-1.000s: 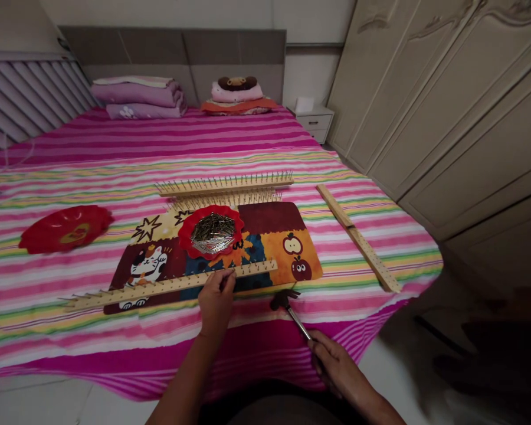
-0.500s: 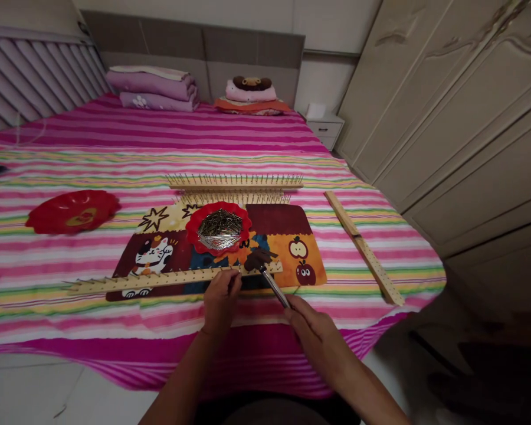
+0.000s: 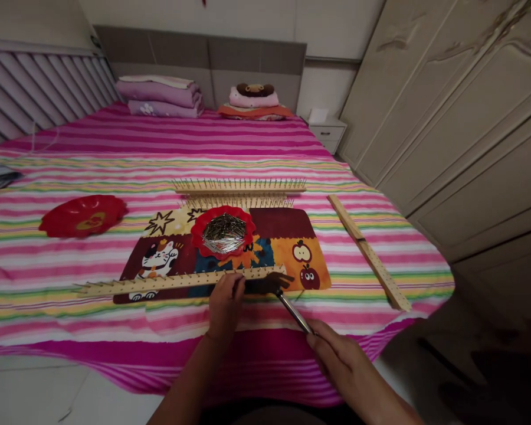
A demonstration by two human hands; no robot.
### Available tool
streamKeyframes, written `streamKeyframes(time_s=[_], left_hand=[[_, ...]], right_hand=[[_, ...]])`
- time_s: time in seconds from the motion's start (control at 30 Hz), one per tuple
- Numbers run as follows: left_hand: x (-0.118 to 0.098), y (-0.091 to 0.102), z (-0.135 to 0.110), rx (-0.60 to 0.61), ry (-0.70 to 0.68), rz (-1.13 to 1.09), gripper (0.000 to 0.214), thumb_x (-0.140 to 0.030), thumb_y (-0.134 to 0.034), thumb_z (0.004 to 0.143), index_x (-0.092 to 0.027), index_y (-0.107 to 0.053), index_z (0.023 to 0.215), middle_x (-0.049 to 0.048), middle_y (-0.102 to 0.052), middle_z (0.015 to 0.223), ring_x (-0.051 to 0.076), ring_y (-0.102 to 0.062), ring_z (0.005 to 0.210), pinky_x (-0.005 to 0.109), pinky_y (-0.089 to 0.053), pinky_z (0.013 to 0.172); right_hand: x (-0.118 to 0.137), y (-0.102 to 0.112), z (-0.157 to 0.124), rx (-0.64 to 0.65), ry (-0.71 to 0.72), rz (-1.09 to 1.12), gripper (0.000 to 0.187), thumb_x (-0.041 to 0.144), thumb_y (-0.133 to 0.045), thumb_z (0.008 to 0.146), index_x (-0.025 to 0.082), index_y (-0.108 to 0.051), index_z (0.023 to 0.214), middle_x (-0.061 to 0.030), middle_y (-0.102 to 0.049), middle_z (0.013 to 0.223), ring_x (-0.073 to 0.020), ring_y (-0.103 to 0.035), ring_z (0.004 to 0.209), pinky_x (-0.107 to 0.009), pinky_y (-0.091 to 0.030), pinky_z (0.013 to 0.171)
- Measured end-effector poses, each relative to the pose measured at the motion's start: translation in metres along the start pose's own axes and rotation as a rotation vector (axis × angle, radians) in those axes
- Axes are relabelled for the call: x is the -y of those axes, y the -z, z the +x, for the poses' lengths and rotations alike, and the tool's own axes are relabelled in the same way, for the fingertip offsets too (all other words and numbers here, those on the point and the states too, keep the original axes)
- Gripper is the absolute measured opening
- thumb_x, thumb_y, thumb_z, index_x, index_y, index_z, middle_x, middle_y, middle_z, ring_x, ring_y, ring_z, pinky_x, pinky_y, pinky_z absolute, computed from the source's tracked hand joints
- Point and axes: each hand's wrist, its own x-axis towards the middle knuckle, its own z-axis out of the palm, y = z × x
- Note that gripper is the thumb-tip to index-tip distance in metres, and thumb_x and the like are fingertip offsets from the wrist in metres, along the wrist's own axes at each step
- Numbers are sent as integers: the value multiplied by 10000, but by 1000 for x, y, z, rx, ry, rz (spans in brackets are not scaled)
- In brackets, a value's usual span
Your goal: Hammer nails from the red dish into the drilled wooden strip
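Observation:
My right hand (image 3: 338, 357) is wrapped round the metal handle of a hammer (image 3: 293, 313). The hammer's dark head is low at the right end of a wooden strip (image 3: 159, 284), just in front of it. A row of nails stands along this strip, some leaning, and small holes dot its side. My left hand (image 3: 225, 304) is closed in a pinch at the strip's near edge, left of the hammer head; whatever is between its fingertips is too small to make out. Behind the strip, a red scalloped bowl (image 3: 195, 233) holds many loose nails (image 3: 225, 231).
A patterned mat (image 3: 283, 224) lies under the bowl and strip on the striped bed. Nail-studded wooden strips (image 3: 241, 190) lie behind it. More wooden strips (image 3: 369, 254) lie at right, a red tray (image 3: 84, 217) at left. Folded bedding (image 3: 163, 97) is by the headboard.
The hammer and my right hand have moved right and down, away from the left fingers. My left hand stays pinched at the strip. The whole view has shifted slightly.

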Motion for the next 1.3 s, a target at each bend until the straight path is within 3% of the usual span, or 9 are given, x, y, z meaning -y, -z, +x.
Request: streamKeyframes(time_s=[0.17, 0.33, 0.43, 0.53, 0.67, 0.8, 1.07, 1.2, 1.3], left_hand=[[-9, 24, 9, 49, 38, 35, 163, -300, -495, 840, -213, -628, 876, 34, -674, 826, 155, -628, 774, 260, -480, 708], [-4, 47, 58, 88, 51, 265, 189, -314, -496, 816, -218, -656, 849, 48, -670, 814, 191, -609, 778, 290, -464, 714], [3, 43, 93, 244, 36, 481, 182, -250, -511, 773, -213, -685, 810, 78, -686, 816, 222, -610, 793, 317, -456, 738], [7, 31, 120, 455, 84, 652, 224, -220, -493, 750, -196, -709, 801, 119, -696, 830, 253, -625, 799, 336, -454, 721], [9, 18, 137, 630, 229, 697, 232, -193, -505, 704, -186, -711, 811, 142, -703, 831, 264, -643, 793, 318, -451, 663], [13, 15, 143, 696, 244, 669, 191, -165, -522, 668, -179, -694, 750, 141, -704, 798, 256, -642, 764, 297, -434, 626], [13, 27, 143, 637, 161, 544, 145, -221, -486, 744, -203, -627, 717, 68, -690, 764, 186, -611, 713, 254, -403, 624], [8, 48, 136, 494, 282, 185, 118, -288, -532, 708, -195, -600, 682, 10, -640, 644, 147, -562, 602, 239, -391, 573], [-1, 69, 117, 380, 382, -133, 235, -411, -592, 657, -184, -615, 715, -11, -622, 637, 130, -541, 594, 228, -400, 562]], right_hand=[[-54, -6, -7, -59, -67, 75, 393, 495, -431, 853, 226, -646, 1043, -19, -609, 722, -208, -547, 683, -297, -443, 677], [-96, -17, -4, -138, -155, 126, 375, 522, -451, 817, 214, -650, 897, 16, -508, 612, -173, -476, 578, -280, -401, 578], [-108, -21, 0, -128, -206, 221, 366, 538, -450, 806, 210, -607, 849, 68, -336, 517, -122, -339, 462, -245, -300, 462], [-112, -21, 3, -60, -240, 298, 368, 551, -451, 797, 207, -572, 848, 88, -276, 498, -100, -276, 432, -226, -214, 419], [-114, -21, 5, -36, -253, 334, 388, 570, -452, 787, 200, -555, 844, 96, -276, 488, -90, -259, 420, -217, -178, 408], [-115, -22, 6, -28, -270, 366, 394, 582, -455, 780, 202, -539, 839, 106, -262, 468, -83, -251, 396, -213, -167, 396], [-121, -25, 7, -34, -261, 401, 381, 585, -455, 777, 210, -512, 807, 112, -251, 456, -78, -240, 390, -206, -146, 389], [-121, -26, 7, -39, -274, 396, 392, 595, -473, 753, 209, -520, 797, 111, -249, 456, -78, -235, 388, -208, -150, 390], [-119, -28, 6, -75, -272, 405, 403, 593, -476, 751, 203, -537, 831, 111, -244, 463, -78, -233, 389, -207, -144, 393]])
